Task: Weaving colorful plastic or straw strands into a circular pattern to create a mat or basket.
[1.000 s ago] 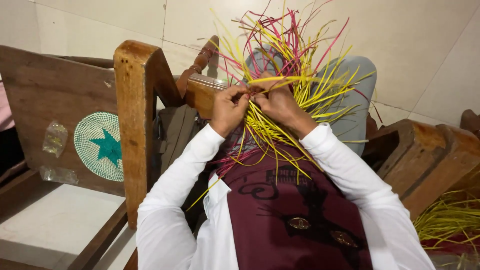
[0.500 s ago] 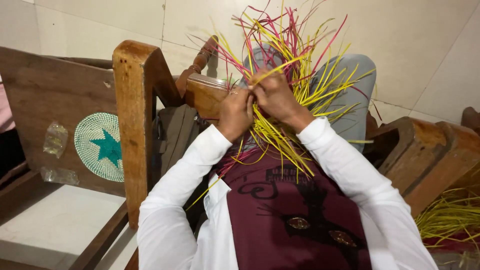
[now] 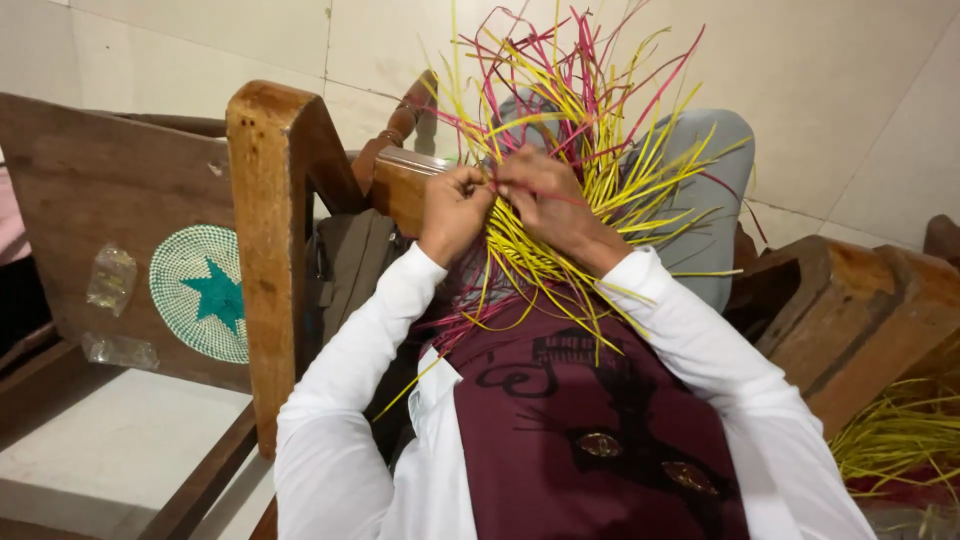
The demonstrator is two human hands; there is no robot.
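Nearest the camera: a maroon printed shirt front [image 3: 590, 420] between two white sleeves [image 3: 340, 400] that run forward to the hands.

Left hand [image 3: 455, 212]: fingers curled together, pinching thin strands at the centre of the bundle. Knuckles face the camera; the fingertips are hidden, so the exact strand held cannot be determined.

Right hand [image 3: 545, 200]: fingers closed on strands at the same centre, just beside the left hand and touching it or nearly so. Both hands are equally near the working point.

Bundle of straw strips [image 3: 585, 130]: yellow and pink strands, held over the lap. The strands cross at the point where the two hands meet. From there the long axes fan out: most rise up and away from the hands, and a smaller group trails down toward the shirt. The pinch point lies directly between the thumbs.

Beyond the hands: a grey-clad knee [image 3: 715, 170] behind the fan of strands.

Left side: a wooden chair frame [image 3: 265, 230], with a round woven mat [image 3: 198, 292], white with a green star, resting on the wooden panel.

Right side: wooden blocks [image 3: 850, 300], and a loose heap of yellow strips [image 3: 895, 440] on the floor.

Farthest: pale floor tiles [image 3: 830, 90].
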